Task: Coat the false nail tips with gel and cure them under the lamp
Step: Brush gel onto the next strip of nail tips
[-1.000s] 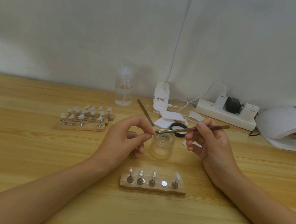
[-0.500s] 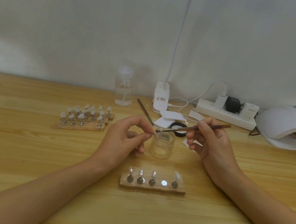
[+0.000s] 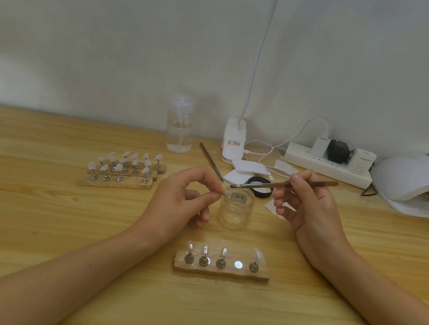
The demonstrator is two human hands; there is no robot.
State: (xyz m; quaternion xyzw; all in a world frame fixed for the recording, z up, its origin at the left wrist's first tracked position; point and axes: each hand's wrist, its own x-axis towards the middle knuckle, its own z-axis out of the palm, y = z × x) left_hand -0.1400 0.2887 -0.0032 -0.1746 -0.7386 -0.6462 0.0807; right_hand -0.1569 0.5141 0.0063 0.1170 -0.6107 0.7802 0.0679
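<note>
Glass gel jar (image 3: pixel 234 214) at counter (image 3: pixel 46 211) centre. Left hand (image 3: pixel 178 200) pinches a nail tip (image 3: pixel 223 193) at its ten o'clock rim; right hand (image 3: pixel 308 208) fingers (image 3: pixel 297 179) pinch the brush (image 3: pixel 266 185), bristles above. Lamp (image 3: pixel 411 178) at two o'clock, racks (image 3: pixel 121 177) at ten.

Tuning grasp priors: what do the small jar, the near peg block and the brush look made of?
Jar: clear, glossy glass or hard plastic, can't tell which; the table shows through. Peg block: pale wood, matte, grain visible, uneven edges; its pegs look like dull grey metal. Brush: dark brown handle, wood or plastic; silvery ferrule, likely metal.
</note>
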